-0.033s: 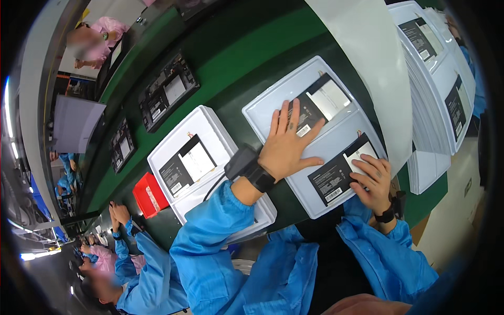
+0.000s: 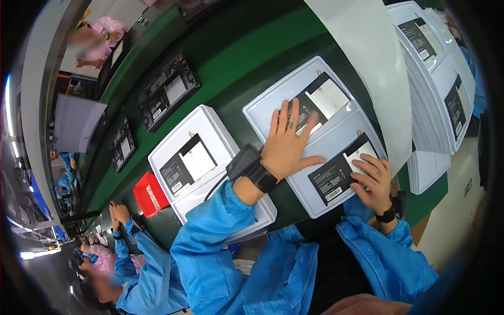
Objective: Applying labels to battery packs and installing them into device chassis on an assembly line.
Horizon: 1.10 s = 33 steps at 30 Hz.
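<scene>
I see my left hand (image 2: 286,149) spread open over the left end of the upper flat, rectangular black-and-white pack (image 2: 326,98) in the pale plastic tray (image 2: 262,110), long axis rising rightward, my right hand (image 2: 374,181) curved over the lower pack (image 2: 331,181), grip indeterminable.

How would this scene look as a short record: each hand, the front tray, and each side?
Left hand: fingers spread over the far flat pack
Right hand: fingers bent, touching the white part of the near flat pack
Front tray: pale, holding both packs
To its left: white tray stack bearing another pack, red bin beside it
To its right: layered tray stack bearing an upper pack and a lower pack
</scene>
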Tool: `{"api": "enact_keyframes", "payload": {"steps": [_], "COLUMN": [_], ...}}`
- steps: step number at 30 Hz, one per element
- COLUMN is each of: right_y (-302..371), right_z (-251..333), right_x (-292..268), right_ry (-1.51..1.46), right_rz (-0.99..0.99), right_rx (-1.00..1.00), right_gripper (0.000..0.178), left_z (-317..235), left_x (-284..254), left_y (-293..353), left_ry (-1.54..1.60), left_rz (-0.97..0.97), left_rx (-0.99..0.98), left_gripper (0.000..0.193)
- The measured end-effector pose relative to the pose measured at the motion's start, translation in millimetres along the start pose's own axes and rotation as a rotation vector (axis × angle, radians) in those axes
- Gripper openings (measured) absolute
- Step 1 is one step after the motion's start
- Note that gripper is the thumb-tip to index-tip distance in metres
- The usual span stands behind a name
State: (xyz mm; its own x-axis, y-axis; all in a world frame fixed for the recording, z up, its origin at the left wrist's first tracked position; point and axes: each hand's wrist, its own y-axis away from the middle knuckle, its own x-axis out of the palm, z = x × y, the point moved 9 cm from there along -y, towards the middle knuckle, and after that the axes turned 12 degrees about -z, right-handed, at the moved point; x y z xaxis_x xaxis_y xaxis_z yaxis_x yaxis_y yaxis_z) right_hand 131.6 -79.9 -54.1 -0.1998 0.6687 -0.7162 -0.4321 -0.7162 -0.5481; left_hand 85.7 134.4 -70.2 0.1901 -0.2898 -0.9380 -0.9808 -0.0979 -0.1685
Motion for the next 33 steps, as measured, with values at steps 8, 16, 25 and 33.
{"api": "enact_keyframes", "payload": {"steps": [8,16,25,33], "right_y": [3.7,8.7,11.1,-13.3], "right_z": [8.0,5.7,-20.7,-59.0], "right_x": [-7.7,-6.0,-36.0,-34.8], "right_ry": [-0.116,-0.098,-0.211,0.045], "right_rz": [0.077,0.019,-0.272,-0.245], "right_rx": [-0.085,-0.124,0.16,0.4], "right_gripper": [0.045,0.044,0.029,0.02], "left_z": [-12.3,-28.9,-61.1,-107.9], "left_x": [5.2,-6.1,-23.8,-8.5], "left_y": [17.2,45.5,73.0,125.4], "left_ry": [0.011,-0.199,-0.263,-0.117], "left_rz": [0.065,-0.189,-0.214,-0.318], "left_rx": [0.158,-0.077,-0.263,-0.419], "left_gripper": [0.102,0.096,0.095,0.065]}}
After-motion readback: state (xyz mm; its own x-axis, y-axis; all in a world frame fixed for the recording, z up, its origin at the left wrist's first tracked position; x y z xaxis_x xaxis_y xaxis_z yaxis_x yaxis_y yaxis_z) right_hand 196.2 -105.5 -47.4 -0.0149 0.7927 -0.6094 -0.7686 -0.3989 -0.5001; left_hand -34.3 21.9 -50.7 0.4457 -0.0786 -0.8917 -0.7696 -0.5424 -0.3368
